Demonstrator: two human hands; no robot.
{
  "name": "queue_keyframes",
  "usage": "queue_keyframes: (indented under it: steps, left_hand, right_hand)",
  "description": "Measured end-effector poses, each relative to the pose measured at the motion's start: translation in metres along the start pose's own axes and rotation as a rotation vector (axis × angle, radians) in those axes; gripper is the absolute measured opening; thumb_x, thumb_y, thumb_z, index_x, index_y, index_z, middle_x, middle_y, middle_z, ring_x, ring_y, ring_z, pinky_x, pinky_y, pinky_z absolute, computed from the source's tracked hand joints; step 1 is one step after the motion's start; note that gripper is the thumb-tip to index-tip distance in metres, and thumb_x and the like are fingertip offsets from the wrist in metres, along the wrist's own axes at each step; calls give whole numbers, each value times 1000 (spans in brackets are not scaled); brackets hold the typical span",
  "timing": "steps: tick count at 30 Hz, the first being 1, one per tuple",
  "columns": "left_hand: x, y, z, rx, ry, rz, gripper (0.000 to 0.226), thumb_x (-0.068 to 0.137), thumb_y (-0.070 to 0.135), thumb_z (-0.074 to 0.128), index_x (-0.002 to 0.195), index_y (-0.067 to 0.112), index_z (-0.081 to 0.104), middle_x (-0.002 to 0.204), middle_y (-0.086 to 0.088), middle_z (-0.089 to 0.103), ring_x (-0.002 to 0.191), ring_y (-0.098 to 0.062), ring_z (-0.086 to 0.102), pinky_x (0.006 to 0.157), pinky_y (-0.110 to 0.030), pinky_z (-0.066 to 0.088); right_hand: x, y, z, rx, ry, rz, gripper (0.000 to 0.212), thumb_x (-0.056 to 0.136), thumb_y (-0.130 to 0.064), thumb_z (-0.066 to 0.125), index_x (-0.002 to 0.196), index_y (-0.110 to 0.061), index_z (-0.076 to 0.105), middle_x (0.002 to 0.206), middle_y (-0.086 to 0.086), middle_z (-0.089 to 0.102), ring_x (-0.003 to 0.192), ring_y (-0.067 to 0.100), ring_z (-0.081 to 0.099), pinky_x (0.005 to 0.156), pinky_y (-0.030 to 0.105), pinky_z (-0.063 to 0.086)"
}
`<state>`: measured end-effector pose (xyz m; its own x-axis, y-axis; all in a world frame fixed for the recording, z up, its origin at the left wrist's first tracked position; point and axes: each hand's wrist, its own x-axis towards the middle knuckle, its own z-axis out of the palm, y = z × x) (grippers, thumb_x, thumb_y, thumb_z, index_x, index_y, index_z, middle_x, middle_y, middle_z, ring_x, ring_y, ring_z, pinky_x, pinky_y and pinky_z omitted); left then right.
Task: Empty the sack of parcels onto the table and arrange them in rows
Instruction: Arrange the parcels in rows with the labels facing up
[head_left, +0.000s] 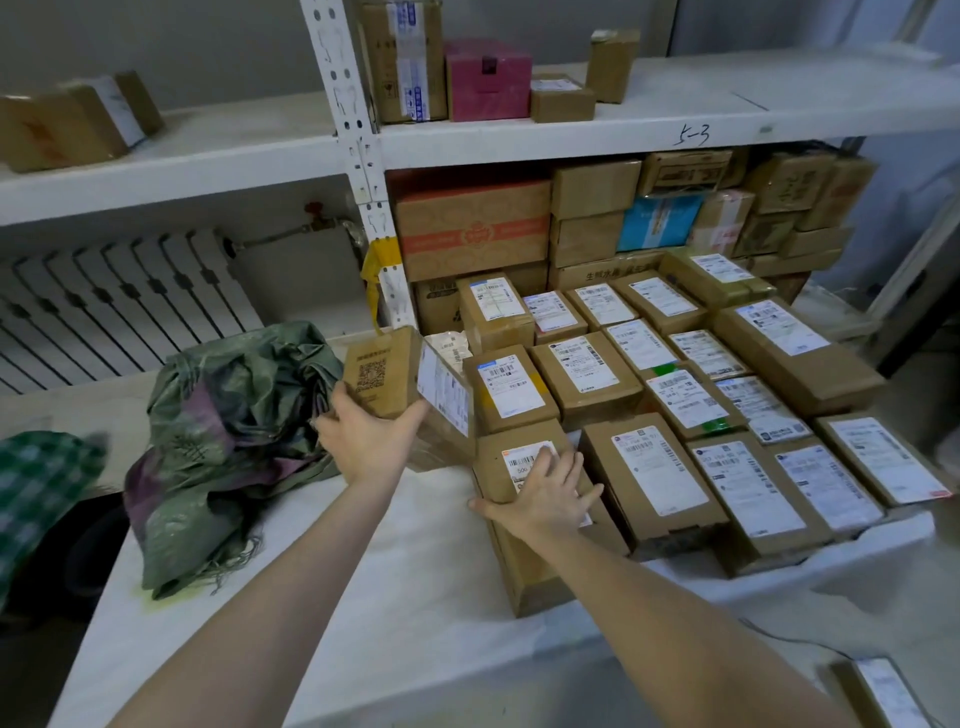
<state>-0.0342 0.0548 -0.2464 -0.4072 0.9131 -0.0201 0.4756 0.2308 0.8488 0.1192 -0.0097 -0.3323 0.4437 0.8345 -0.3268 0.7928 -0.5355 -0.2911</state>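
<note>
A crumpled green sack lies on the left part of the white table. Several brown cardboard parcels with white labels sit in rows on the table's right half. My left hand grips a tilted brown parcel with a QR code, held just left of the rows. My right hand rests flat, fingers spread, on top of the nearest brown parcel at the front left of the rows.
White metal shelves behind the table carry stacked boxes, including a pink box. A radiator stands at back left. A green checked bag sits at far left. Another parcel lies at bottom right.
</note>
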Motion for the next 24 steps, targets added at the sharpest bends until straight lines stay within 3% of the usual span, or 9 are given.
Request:
queue_keyframes:
  steps: [4, 9, 13, 20, 22, 24]
  left_hand:
    - [-3, 2, 3, 12, -29, 28, 103, 63, 43, 81, 148, 18, 28, 137, -16, 32, 128, -34, 34, 105, -41, 35]
    - [1, 3, 9, -5, -20, 26, 102, 62, 43, 81, 147, 19, 30, 135, -15, 33, 127, -35, 35, 107, -44, 37]
    - [1, 12, 11, -47, -29, 34, 101, 63, 43, 82, 147, 21, 30, 135, -14, 33, 128, -32, 34, 105, -41, 36]
    - [-6, 21, 18, -103, -87, 34, 101, 62, 45, 81, 147, 24, 29, 136, -12, 34, 127, -31, 38, 104, -37, 35]
    - [-9, 23, 21, -107, -99, 39, 99, 63, 43, 82, 146, 24, 31, 136, -11, 35, 126, -30, 39, 104, -38, 35]
    - [-12, 26, 24, -112, -109, 45, 97, 64, 43, 82, 145, 24, 32, 136, -11, 36, 126, -30, 40, 104, -38, 36]
  right_hand:
    - [10, 7, -14, 4, -111, 61, 148, 47, -92, 57, 150, -16, -17, 158, 20, -15, 146, 36, -15, 114, 64, 2]
    - [-7, 1, -2, -48, -148, 40, 154, 48, -82, 70, 146, -18, -30, 156, 25, -15, 146, 41, -11, 113, 63, 8]
    - [-8, -1, 1, -122, -81, 42, 144, 55, -76, 71, 148, -19, -23, 155, 27, -2, 144, 43, 5, 111, 58, 21]
    - [11, 19, -20, 48, 34, 84, 147, 51, -80, 70, 149, -18, -20, 149, 24, 17, 141, 40, 18, 113, 53, 18]
    - [13, 28, -26, 166, 96, 89, 133, 62, -80, 62, 151, -16, -13, 151, 20, 13, 144, 36, 15, 114, 53, 14]
    - [16, 45, -34, 351, 259, 254, 104, 81, -67, 54, 151, -11, 1, 154, 19, 15, 142, 34, 23, 115, 53, 21]
